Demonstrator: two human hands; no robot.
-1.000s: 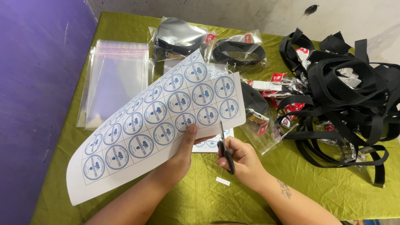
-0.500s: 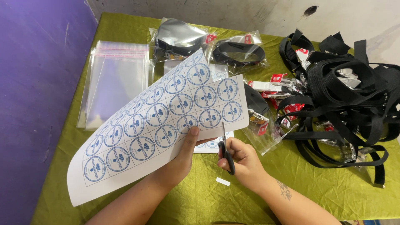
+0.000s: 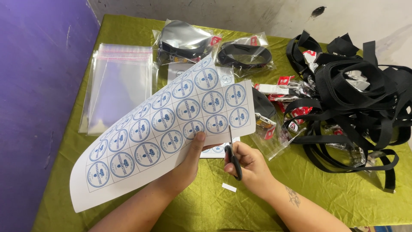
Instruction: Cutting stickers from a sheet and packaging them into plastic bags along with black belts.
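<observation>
The left hand [image 3: 189,161] pinches the large white paper sheet of round blue-printed stickers [image 3: 163,129] by its lower edge, tilting it up across the frame's centre so its right edge meets the blades. The right hand [image 3: 249,165] is closed through the handles of one pair of black scissors [image 3: 234,157], blades pointing up at that edge. One small white paper offcut [image 3: 229,187] lies on the green-covered table [image 3: 334,197] below. One stack of clear plastic bags [image 3: 116,86] waits at upper left; a heap of black straps [image 3: 356,103] fills the right.

The sticker sheet [image 3: 167,129] is hiding most of the left hand [image 3: 189,165] and a smaller sheet [image 3: 216,149] beneath
</observation>
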